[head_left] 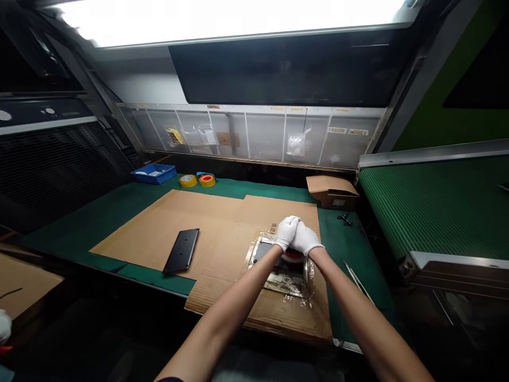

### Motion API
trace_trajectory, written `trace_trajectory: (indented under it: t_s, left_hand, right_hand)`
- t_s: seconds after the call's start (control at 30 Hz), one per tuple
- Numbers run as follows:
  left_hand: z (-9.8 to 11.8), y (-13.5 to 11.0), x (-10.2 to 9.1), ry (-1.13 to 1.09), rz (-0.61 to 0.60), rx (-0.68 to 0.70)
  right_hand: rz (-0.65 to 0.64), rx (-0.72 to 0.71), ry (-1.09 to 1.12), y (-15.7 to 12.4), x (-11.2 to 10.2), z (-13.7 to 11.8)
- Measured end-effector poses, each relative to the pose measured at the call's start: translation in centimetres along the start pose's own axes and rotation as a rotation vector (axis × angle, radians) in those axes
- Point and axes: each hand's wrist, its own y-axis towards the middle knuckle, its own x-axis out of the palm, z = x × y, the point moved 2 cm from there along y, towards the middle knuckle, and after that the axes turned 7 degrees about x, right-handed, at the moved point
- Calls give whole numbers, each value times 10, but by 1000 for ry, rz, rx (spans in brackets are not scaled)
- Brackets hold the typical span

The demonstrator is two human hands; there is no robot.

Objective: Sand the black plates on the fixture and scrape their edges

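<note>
Both hands wear white gloves and meet over the far end of a dark flat part in a clear shiny plastic bag [288,281] on the cardboard sheet [222,228]. My left hand [285,232] and my right hand [304,239] are closed and pressed together, pinching at the bag's top edge. Something red [293,255] shows just under the hands. A second black flat panel [182,250] lies bare on the cardboard to the left, away from both hands.
Yellow and orange tape rolls [198,180] and a blue tray [154,173] sit at the back of the green bench. A small open carton [333,192] stands back right. A green conveyor belt [433,207] runs along the right. A thin metal tool [358,278] lies near my right forearm.
</note>
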Motion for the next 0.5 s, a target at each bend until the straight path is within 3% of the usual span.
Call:
trace_trajectory:
  t_s: [0.07,0.2,0.27,0.33,0.5]
  left_hand:
    - [1,-2,2,0,-19,-9]
    - [8,-60,-7,-7,-38,17]
    - [12,-76,-9,-5,-59,48]
    - [14,-66,-5,7,-89,58]
    - [12,-7,20,33,-155,-3]
  right_hand:
    - [4,27,17,-2,4,4]
    - [-7,-1,57,-37,40,17]
    - [-16,-61,63,-47,49,21]
    - [-9,-58,68,-41,42,22]
    - [32,122,49,-7,4,29]
